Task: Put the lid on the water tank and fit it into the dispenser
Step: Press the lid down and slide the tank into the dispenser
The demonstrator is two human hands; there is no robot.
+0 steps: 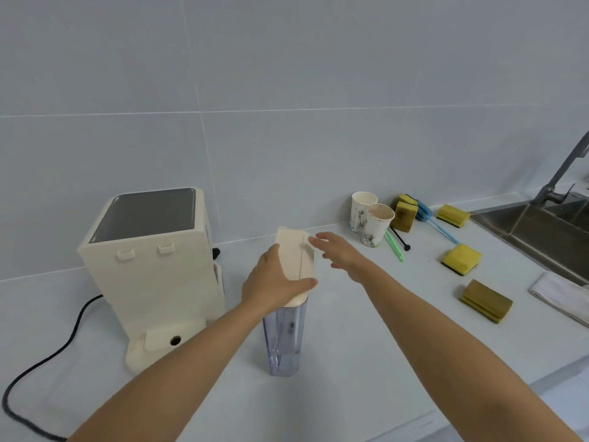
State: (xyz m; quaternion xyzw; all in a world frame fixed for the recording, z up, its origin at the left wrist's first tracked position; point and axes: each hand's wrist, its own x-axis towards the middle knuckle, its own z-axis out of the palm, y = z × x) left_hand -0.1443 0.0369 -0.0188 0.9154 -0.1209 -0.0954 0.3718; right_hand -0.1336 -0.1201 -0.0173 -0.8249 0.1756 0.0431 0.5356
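Note:
A clear plastic water tank (284, 339) stands upright on the white counter, right of the cream dispenser (149, 266). The cream lid (294, 256) sits on top of the tank, tilted up toward the wall. My left hand (272, 282) grips the lid from the left side, thumb across its near end. My right hand (341, 255) hovers just right of the lid with fingers spread, fingertips near its far edge, holding nothing. The dispenser's back faces me, with an empty base slot (169, 339) at its foot.
A black power cord (41, 362) runs from the dispenser over the counter at left. Two paper cups (371, 223), sponges (460, 255), blue and green brushes and a folded white cloth (561, 296) lie at right. A steel sink (541, 231) and tap sit far right.

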